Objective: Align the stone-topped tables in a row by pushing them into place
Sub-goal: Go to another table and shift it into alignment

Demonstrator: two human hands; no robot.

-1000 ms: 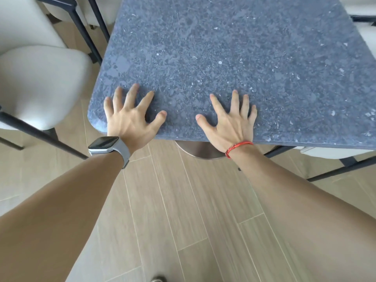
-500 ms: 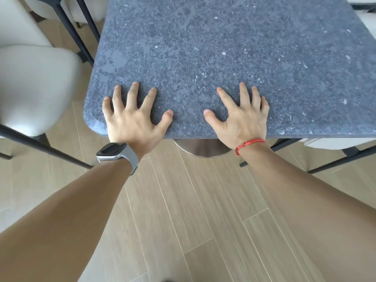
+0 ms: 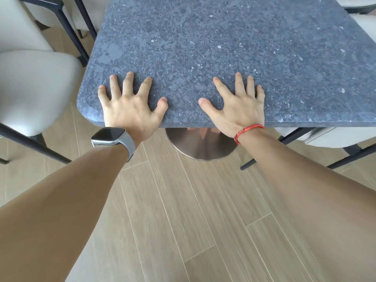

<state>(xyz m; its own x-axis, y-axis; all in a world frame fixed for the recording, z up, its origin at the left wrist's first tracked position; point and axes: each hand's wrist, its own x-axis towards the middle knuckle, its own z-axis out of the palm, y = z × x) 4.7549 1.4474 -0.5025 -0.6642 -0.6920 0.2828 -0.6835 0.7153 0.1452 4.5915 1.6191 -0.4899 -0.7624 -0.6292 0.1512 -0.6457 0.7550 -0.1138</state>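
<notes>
A dark grey speckled stone-topped table [image 3: 213, 41] fills the upper part of the head view, with its rounded near-left corner towards me. My left hand [image 3: 130, 104] lies flat on the top near that corner, fingers spread, a grey watch on its wrist. My right hand [image 3: 238, 106] lies flat on the near edge further right, fingers spread, a red cord on its wrist. Neither hand grips anything. Under the near edge shows the table's round brushed-metal base [image 3: 201, 143]. Only this one table is in view.
A pale upholstered chair [image 3: 34, 88] with black metal legs stands close to the table's left side. Another pale chair [image 3: 329, 137] with dark legs is tucked under the right side. More chair frames stand at the back left. Wood-look plank floor [image 3: 183, 220] lies between me and the table.
The table's near edge sits slightly higher in the view and more of the metal base shows below it. Both hands stay flat on the top near the edge.
</notes>
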